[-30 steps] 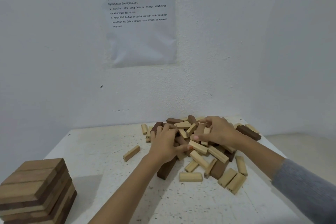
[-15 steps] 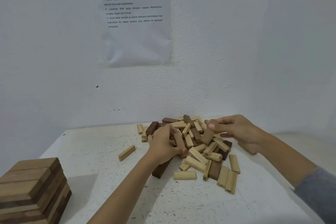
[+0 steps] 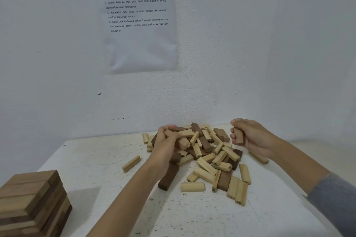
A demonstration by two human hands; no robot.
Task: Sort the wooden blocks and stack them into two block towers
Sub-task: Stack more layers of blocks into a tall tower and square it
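Observation:
A loose pile of light and dark wooden blocks (image 3: pixel 212 158) lies on the white table (image 3: pixel 96 169) near the back wall. My left hand (image 3: pixel 166 144) is over the pile's left side, fingers curled round brown blocks (image 3: pixel 183 143). My right hand (image 3: pixel 248 136) is raised at the pile's right, gripping a brown block (image 3: pixel 238 135) held upright. A stacked tower of mixed brown blocks (image 3: pixel 32 204) stands at the table's near left corner.
A dark block (image 3: pixel 168 178) lies under my left wrist. Single light blocks lie apart: one (image 3: pixel 131 163) left of the pile, one (image 3: pixel 258 157) to the right. A printed instruction sheet (image 3: pixel 138 19) hangs on the wall behind.
My right hand has lifted off the pile to the right with a brown block. My left hand has closed on blocks and risen slightly. The pile has shifted.

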